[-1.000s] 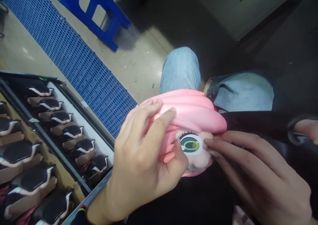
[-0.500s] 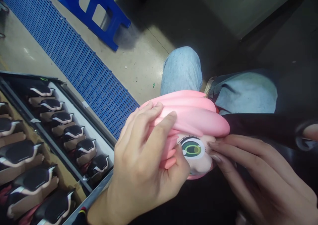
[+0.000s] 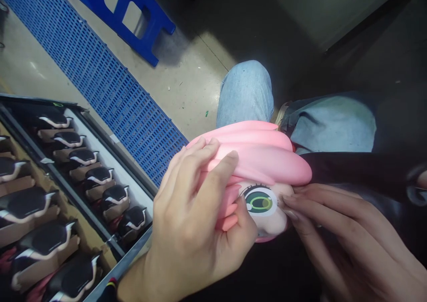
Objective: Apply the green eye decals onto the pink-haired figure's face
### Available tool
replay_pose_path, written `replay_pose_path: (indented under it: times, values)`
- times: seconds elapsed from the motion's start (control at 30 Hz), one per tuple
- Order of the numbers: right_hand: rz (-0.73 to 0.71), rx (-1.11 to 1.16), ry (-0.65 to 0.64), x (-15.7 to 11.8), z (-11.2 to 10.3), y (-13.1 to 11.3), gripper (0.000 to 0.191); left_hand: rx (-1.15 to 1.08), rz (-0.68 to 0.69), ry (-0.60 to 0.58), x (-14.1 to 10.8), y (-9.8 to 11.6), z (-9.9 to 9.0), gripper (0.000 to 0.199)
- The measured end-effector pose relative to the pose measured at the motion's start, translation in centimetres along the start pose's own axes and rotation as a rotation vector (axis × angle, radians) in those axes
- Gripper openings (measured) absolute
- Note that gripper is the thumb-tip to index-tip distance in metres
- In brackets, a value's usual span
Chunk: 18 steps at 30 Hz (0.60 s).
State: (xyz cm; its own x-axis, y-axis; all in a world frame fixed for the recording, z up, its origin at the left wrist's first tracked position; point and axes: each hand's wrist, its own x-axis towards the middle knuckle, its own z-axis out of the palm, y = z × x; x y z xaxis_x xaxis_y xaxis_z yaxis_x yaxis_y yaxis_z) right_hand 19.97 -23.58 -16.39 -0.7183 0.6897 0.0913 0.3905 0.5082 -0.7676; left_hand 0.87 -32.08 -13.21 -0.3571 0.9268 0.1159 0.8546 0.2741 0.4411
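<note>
A figure head (image 3: 263,157) with glossy pink moulded hair is held over my lap, its face turned sideways. One large green eye (image 3: 259,203) with dark lashes shows on the pale face; the rest of the face is partly covered by my fingers. My left hand (image 3: 200,213) is wrapped round the hair, its thumb beside the eye. At the face's right edge, my right hand (image 3: 336,222) has its thumb and fingertips pinched together against the surface. Whatever lies between those fingertips is too small or hidden to make out.
On the left, a divided crate (image 3: 80,106) holds several black-and-pale moulded parts (image 3: 100,176) between cardboard strips. Beyond it runs blue slatted floor grating (image 3: 110,84), with a blue plastic stool (image 3: 140,30) near it. My jeans-covered knees (image 3: 245,93) are below the head.
The figure head and both hands sit very slightly further right and lower in view. My grip looks the same, with the right fingertips still at the face's edge.
</note>
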Motion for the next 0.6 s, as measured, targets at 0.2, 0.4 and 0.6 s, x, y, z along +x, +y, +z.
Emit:
replay_pose_path:
  times: [0.2, 0.4, 0.6]
  values:
    - [0.047, 0.004, -0.034, 0.0, 0.0, -0.37, 0.026, 0.006, -0.013, 0.01, -0.17, 0.14, 0.1, 0.037]
    - [0.008, -0.022, -0.048, 0.25, -0.01, -0.18, 0.025, 0.031, -0.002, 0.014, -0.18, 0.11, 0.12, 0.039]
    - [-0.077, 0.025, 0.076, -0.04, 0.46, 0.43, 0.018, 0.027, -0.011, 0.018, -0.31, 0.02, 0.19, 0.04]
